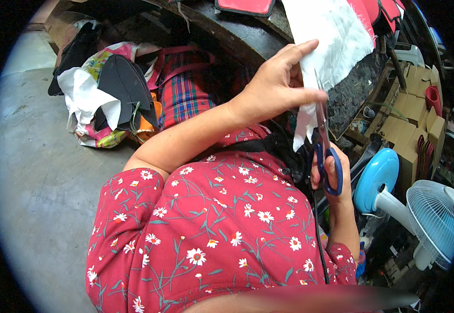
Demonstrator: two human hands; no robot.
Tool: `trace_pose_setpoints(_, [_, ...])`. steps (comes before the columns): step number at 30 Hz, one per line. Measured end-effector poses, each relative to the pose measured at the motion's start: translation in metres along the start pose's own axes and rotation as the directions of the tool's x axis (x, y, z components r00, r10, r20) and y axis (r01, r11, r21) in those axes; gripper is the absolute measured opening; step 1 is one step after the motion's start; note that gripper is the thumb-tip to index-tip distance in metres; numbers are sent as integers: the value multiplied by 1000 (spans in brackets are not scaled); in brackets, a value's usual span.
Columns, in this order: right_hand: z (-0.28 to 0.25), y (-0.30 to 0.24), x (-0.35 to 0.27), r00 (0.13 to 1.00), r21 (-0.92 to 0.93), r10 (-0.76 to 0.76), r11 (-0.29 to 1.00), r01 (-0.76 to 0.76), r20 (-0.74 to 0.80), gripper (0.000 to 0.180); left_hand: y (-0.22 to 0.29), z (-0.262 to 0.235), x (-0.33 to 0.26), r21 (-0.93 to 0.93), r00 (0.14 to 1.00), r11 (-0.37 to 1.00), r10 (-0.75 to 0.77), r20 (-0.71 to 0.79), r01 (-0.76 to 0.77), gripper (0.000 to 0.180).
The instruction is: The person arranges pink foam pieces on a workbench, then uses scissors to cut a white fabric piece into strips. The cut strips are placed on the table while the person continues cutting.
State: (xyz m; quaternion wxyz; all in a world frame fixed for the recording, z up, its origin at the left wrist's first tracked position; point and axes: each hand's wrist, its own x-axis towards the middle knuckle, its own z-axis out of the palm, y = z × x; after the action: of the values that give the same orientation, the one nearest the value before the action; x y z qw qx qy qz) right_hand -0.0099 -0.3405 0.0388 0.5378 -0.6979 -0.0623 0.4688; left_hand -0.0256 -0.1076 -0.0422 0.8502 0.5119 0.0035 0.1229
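A sheet of thin white cloth (336, 41) hangs over the edge of the dark table, and a narrow strip of it dangles below my left hand (276, 78). That hand holds the cloth's left side, thumb and forefinger spread along it; the other fingers are curled and partly hidden. In my right hand (341, 169) is a pair of scissors (333, 172) with dark blue handles, my fingers through the loops. The blades point up at the cloth just below my left thumb, beside a slit between sheet and strip.
Red pieces with black edging (245, 5) lie on the dark table (250, 39). To the left, a bag holds black curved pieces (123, 81) and a white scrap (89, 96). A blue-and-white fan (433, 219) and cardboard boxes (401, 112) stand to the right.
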Motion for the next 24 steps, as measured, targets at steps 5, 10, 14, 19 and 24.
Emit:
trace_pose_setpoints(5, [5, -3, 11, 999, 38, -12, 999, 11, 38, 55, 4, -2, 3, 18, 998, 999, 50, -29, -49, 86])
trace_pose_setpoints(10, [10, -3, 22, 998, 47, -60, 997, 59, 14, 56, 0, 5, 3, -170, 997, 982, 78, -4, -78, 94])
trace_pose_setpoints(14, [9, -2, 16, 1000, 38, 2, 999, -3, 7, 55, 4, -1, -1, 92, 998, 994, 56, 13, -57, 89])
trace_pose_setpoints(19, [7, -4, 17, 999, 40, -22, 999, 20, 49, 55, 10, -19, 7, 379, 998, 924, 68, -15, -57, 85])
trace_pose_setpoints(24, [15, -7, 31, 999, 57, -45, 997, 46, -17, 59, 7, -13, 16, 10, 999, 1000, 28, 15, -28, 89])
